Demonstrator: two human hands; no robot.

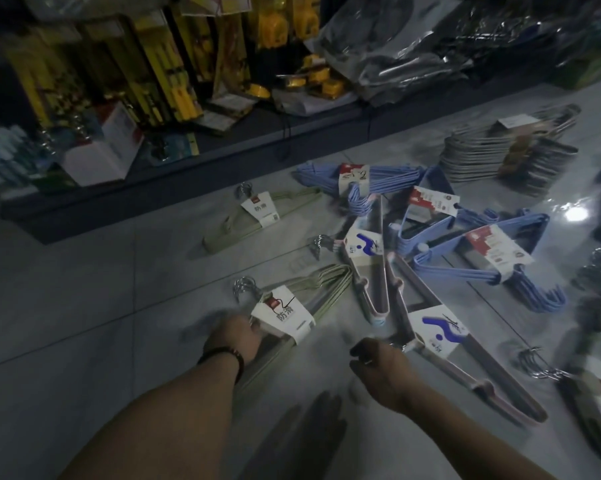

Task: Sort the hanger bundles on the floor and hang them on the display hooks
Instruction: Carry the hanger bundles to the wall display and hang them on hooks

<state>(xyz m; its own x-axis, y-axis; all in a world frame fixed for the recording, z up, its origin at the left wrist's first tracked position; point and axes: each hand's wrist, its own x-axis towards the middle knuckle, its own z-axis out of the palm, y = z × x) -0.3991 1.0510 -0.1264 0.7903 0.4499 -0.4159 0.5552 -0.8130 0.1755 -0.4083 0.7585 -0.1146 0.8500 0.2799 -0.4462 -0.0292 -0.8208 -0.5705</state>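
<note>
Hanger bundles lie scattered on the grey tiled floor. My left hand (238, 336) grips the near green bundle (292, 303) just below its white label. My right hand (384, 370) is closed on the hook end of a pink bundle (465, 368) with a white-and-blue label. A second green bundle (257, 216) lies farther back. Another pink bundle (371, 271) lies in the middle. Blue bundles (378, 178) (472, 247) with red-and-white labels sit behind and to the right. No display hooks are in sight.
A stack of grey hangers (506, 150) stands at the back right. A dark low shelf (188, 161) with yellow packaged goods and a white box (101, 154) runs along the back. More bundles with metal hooks (538, 362) lie at the right edge. Bare floor at left.
</note>
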